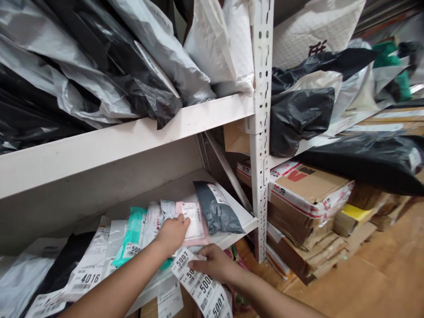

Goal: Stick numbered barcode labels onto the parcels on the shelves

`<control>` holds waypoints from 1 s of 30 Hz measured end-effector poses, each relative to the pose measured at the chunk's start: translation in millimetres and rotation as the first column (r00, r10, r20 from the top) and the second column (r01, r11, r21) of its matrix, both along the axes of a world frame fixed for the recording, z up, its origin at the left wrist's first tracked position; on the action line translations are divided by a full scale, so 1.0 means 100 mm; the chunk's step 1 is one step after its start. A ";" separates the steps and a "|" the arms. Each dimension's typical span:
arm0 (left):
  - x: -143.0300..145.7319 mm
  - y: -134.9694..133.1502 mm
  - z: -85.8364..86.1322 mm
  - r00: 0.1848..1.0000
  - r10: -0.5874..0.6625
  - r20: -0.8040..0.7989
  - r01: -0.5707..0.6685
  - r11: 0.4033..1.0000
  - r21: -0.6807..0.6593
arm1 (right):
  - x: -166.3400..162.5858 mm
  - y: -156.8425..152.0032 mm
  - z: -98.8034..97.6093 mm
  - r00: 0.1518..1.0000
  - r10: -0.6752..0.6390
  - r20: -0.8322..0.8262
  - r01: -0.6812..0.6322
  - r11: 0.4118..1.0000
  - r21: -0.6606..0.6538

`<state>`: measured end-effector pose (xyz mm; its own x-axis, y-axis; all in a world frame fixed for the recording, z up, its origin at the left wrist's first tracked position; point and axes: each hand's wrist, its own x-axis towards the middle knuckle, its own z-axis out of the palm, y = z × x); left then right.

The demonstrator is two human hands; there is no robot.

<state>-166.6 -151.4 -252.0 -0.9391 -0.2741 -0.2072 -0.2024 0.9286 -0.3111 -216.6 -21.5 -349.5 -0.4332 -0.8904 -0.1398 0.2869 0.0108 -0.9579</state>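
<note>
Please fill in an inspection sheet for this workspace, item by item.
Surface: white metal lower shelf, bearing bagged goods including a teal parcel and a dark grey parcel.
Things in hand: pink parcel; printed label strip, 5007 and 5001 legible.
Clutter: stacked cardboard boxes at the right.
Grips: left hand over the pink parcel's left side, closure unclear; right hand pinching the printed label strip.
Cables: nothing seen.
Surroundings: upper shelf packed with mailers; white perforated post; brown floor.
</note>
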 end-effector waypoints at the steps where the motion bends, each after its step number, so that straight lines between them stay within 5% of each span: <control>1: 0.01 -0.01 0.00 1.000 0.009 -0.014 -0.009 1.000 0.021 | -0.04 0.06 0.07 0.998 0.006 -0.055 -0.007 1.000 -0.018; 5: 0.02 -0.10 0.11 0.998 0.042 -0.036 -0.033 0.976 0.216 | -0.15 0.11 0.18 0.987 -0.154 -0.054 0.144 0.977 -0.156; 10: -0.01 -0.21 0.25 0.986 0.162 -0.026 -0.140 0.914 0.381 | 0.01 -0.21 -0.11 0.952 -0.288 0.102 0.300 0.945 -0.133; 19: -0.04 0.03 0.06 0.997 0.060 0.056 -0.062 0.997 0.043 | 0.23 -0.60 -0.41 0.921 -0.377 0.097 0.378 0.926 0.008; 22: -0.03 0.10 0.03 0.995 0.069 0.074 -0.066 0.997 -0.046 | 0.21 -0.40 -0.33 0.951 -0.302 0.063 0.302 0.953 0.014; 24: -0.04 0.14 0.03 0.993 0.099 0.066 -0.093 0.992 -0.090 | 0.15 -0.15 -0.18 0.989 -0.125 -0.083 0.126 0.992 0.006; 26: -0.08 0.20 0.06 0.990 0.138 0.021 -0.134 0.983 -0.127 | 0.02 0.14 0.05 0.921 0.196 -0.337 -0.200 0.980 0.023; 28: -0.16 0.28 0.09 0.992 0.121 -0.048 -0.126 0.982 -0.144 | -0.18 0.38 0.29 0.813 0.370 -0.449 -0.392 0.919 0.049; 30: -0.28 0.34 0.09 0.994 -0.046 -0.096 0.038 0.995 -0.089 | -0.44 0.52 0.45 0.849 0.312 -0.425 -0.366 0.929 -0.050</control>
<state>-194.3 -117.5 -242.7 -0.9648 -0.2469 -0.0906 -0.1974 0.9074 -0.3711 -260.5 30.3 -304.1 -0.0948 -0.9903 0.1020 -0.1239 -0.0900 -0.9882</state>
